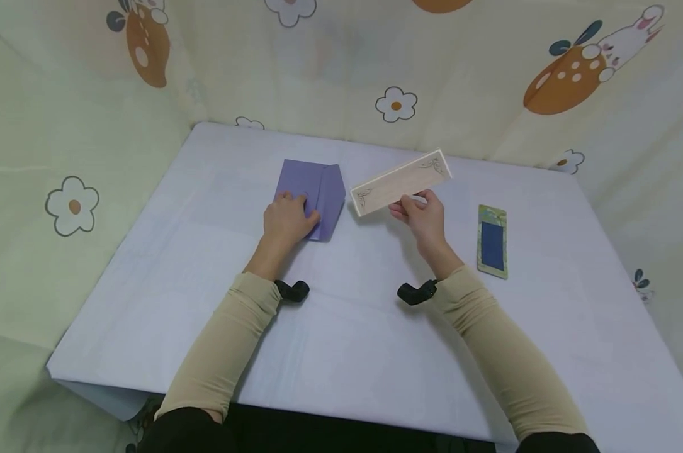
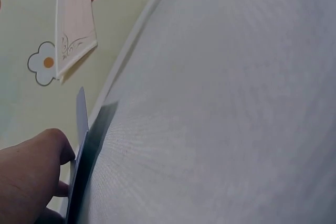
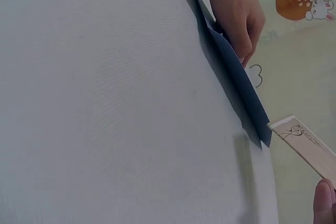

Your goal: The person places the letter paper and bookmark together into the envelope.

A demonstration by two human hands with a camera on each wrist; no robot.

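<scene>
On the table lies a purple envelope [image 1: 332, 195], its pointed flap toward the right. My left hand [image 1: 287, 220] rests on top of it, thumb near the flap's fold; in the left wrist view thumb and fingers touch the upper face. Slightly raised edges of the envelope [image 3: 239, 82] show in the right wrist view. My right hand [image 1: 423, 220] pinches a long pale card [image 1: 400, 182] with scrollwork corners by its lower edge. That card is tilted and held above the table, right of the envelope. The fingers behind the card are partly hidden.
A narrow green patterned packet [image 1: 492, 242] with a dark blue panel lies on the table [image 1: 352, 352] to the right of my right hand. Pale printed curtains [image 1: 341, 75] hang behind the table and at its sides. Black wrist mounts [image 1: 296, 291] sit at both cuffs.
</scene>
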